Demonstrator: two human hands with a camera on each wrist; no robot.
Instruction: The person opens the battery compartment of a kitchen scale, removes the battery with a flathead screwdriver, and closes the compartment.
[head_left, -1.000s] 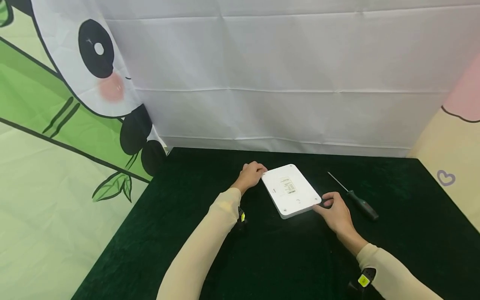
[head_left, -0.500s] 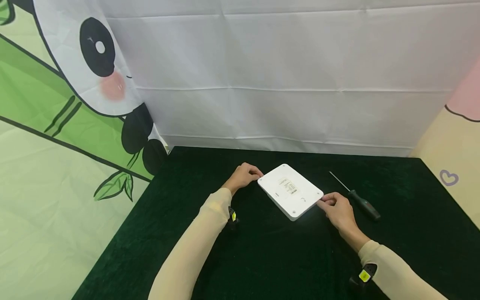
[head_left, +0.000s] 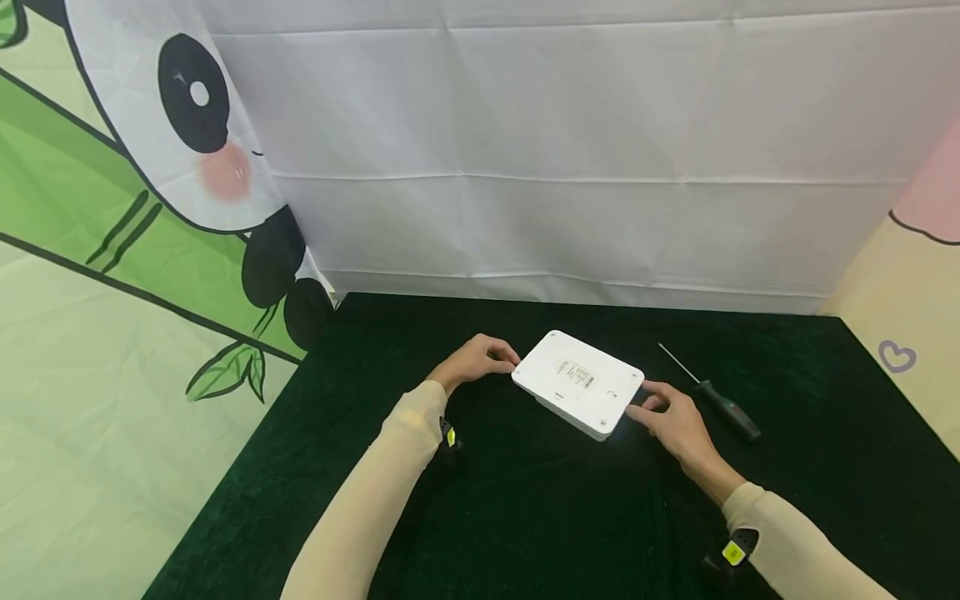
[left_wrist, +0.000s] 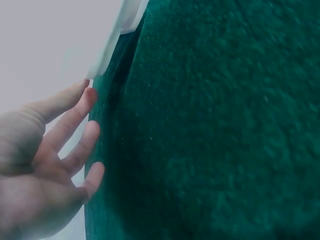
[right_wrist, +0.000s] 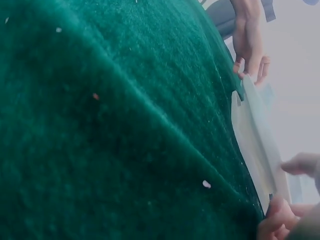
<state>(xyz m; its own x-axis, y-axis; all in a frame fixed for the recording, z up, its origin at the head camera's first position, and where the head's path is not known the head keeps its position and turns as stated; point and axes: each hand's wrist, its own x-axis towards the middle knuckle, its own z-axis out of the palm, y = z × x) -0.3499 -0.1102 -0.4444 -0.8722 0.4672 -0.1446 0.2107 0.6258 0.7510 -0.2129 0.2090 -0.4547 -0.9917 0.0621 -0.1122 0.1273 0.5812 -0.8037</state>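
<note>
A flat white square device point(head_left: 579, 383) with rounded corners sits above the dark green cloth, a printed label and small corner marks on its upward face. At its left corner my left hand point(head_left: 476, 362) pinches the edge between thumb and index fingertip; in the left wrist view the other fingers of that left hand point(left_wrist: 55, 155) spread loosely below. My right hand point(head_left: 675, 421) holds the right corner. The right wrist view shows the device edge-on point(right_wrist: 262, 135), with the right thumb point(right_wrist: 301, 164) on one face and the curled fingers point(right_wrist: 280, 217) at the other side.
A screwdriver point(head_left: 726, 410) with a dark handle lies just right of my right hand, its thin shaft pointing back left. Dark green cloth point(head_left: 555, 517) covers the table. A white curtain point(head_left: 555, 150) hangs behind, and a panda-print cloth point(head_left: 150, 333) hangs at the left.
The white device has turned clockwise as seen from above. My left hand has moved left and slightly nearer with its corner; the right hand has stayed almost in place. The screwdriver has not moved.
</note>
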